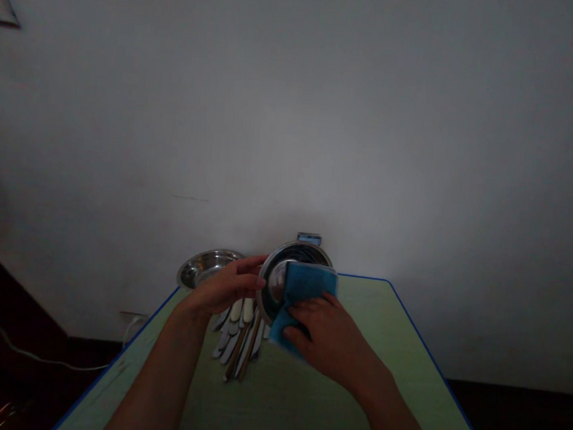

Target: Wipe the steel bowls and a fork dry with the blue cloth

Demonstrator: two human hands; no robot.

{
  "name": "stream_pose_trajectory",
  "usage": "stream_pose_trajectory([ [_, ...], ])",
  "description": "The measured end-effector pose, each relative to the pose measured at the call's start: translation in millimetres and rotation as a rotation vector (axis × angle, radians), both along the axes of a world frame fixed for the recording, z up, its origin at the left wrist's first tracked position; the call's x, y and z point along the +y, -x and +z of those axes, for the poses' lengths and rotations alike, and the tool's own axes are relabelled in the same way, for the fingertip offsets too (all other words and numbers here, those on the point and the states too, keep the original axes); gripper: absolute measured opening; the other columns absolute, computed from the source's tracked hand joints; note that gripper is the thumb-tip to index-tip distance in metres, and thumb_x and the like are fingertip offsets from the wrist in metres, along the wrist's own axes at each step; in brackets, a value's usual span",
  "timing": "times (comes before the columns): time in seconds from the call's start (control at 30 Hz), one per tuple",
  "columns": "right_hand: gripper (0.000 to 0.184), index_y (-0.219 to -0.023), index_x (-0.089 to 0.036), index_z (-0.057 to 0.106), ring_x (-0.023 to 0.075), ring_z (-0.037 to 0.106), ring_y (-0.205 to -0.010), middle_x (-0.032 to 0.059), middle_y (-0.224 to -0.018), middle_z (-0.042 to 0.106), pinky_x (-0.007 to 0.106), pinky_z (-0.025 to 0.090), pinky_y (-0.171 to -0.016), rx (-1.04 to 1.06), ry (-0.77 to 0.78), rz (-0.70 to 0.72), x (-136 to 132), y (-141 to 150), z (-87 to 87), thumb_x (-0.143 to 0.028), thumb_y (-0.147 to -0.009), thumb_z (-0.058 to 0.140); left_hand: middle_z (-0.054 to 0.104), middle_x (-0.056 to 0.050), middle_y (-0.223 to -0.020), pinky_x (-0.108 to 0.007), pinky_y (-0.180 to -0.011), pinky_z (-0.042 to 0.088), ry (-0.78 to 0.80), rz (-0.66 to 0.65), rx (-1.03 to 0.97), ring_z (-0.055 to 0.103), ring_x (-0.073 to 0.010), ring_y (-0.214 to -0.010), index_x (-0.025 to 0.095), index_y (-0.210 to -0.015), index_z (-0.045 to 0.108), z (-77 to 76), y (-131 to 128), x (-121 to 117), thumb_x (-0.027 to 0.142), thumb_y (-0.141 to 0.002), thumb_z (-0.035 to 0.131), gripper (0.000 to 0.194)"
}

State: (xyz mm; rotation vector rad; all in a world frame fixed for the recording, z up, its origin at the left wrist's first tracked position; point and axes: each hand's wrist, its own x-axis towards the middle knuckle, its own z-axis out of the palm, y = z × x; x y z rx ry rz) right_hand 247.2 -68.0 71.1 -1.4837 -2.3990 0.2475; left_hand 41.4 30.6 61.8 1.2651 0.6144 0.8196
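My left hand [233, 282] grips the left rim of a shiny metal bowl [274, 282], thumb at the near side and fingers behind. The bowl is tilted so its inside faces me. In my right hand [320, 322] is a blue cloth [309, 280], pressed against the bowl's right side and covering part of it. Several pieces of cutlery [240, 345] lie in a bunch below the bowl, some with pale or brown handles. A second metal bowl [209, 262] stands behind my left hand, partly hidden by it.
Everything rests on a pale green table [350, 408] with a blue edge, set against a grey wall [296, 109]. A small dark-framed object [309, 238] shows behind the tilted bowl. A white cable [28, 353] runs along the left, below the table.
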Motion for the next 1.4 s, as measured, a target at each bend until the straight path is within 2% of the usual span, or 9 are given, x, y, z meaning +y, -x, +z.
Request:
stream_pose_trajectory([
  [0.37, 0.027, -0.102, -0.02, 0.068, 0.0209, 0.058, -0.108, 0.0061, -0.107, 0.069, 0.042, 0.025, -0.107, -0.003, -0.048, -0.052, 5.0, -0.4, -4.9, -0.033, -0.09, 0.048, 0.068, -0.011, -0.109, -0.025, -0.066, 0.049, -0.019, 0.045, 0.071, 0.064, -0.0182, -0.079, 0.015, -0.122, 0.059, -0.4, 0.4, -2.1, 0.018, -0.064, 0.072, 0.059],
  [0.63, 0.03, -0.111, -0.017, 0.064, 0.0221, 0.056, -0.112, 0.0091, -0.114, 0.066, 0.042, 0.023, -0.109, -0.008, -0.088, -0.097, 8.6, 1.2, -9.9, -0.031, -0.09, 0.048, 0.07, -0.01, -0.104, -0.022, -0.061, 0.047, -0.046, 0.042, 0.11, 0.063, -0.0164, -0.077, 0.015, -0.123, 0.058, 0.1, 0.6, -3.8, 0.019, -0.066, 0.072, 0.06],
  [0.83, 0.036, -0.118, -0.014, 0.061, 0.0235, 0.053, -0.117, 0.0113, -0.121, 0.062, 0.043, 0.022, -0.11, -0.015, -0.123, -0.138, 11.1, 1.6, -12.8, -0.032, -0.09, 0.047, 0.066, -0.011, -0.113, -0.026, -0.067, 0.049, -0.041, 0.048, 0.126, 0.063, -0.0198, -0.085, 0.016, -0.123, 0.057, 0.2, 0.8, -5.3, 0.02, -0.066, 0.072, 0.059],
  [1.03, 0.038, -0.121, -0.014, 0.058, 0.0235, 0.051, -0.12, 0.0125, -0.125, 0.06, 0.043, 0.021, -0.111, -0.019, -0.151, -0.154, 12.6, 0.5, -16.5, -0.032, -0.09, 0.047, 0.068, -0.011, -0.11, -0.029, -0.07, 0.05, -0.021, 0.021, 0.126, 0.064, -0.0218, -0.086, 0.017, -0.123, 0.057, 0.3, -0.1, -5.1, 0.021, -0.066, 0.071, 0.059],
  [1.4, 0.041, -0.125, -0.013, 0.056, 0.0233, 0.048, -0.123, 0.0104, -0.13, 0.057, 0.044, 0.019, -0.113, -0.009, -0.239, -0.147, 17.4, -4.7, -20.4, -0.031, -0.089, 0.048, 0.069, -0.012, -0.105, -0.029, -0.068, 0.051, -0.016, -0.007, 0.082, 0.065, -0.0211, -0.081, 0.016, -0.122, 0.06, -3.2, -0.5, -5.2, 0.02, -0.067, 0.07, 0.055],
])
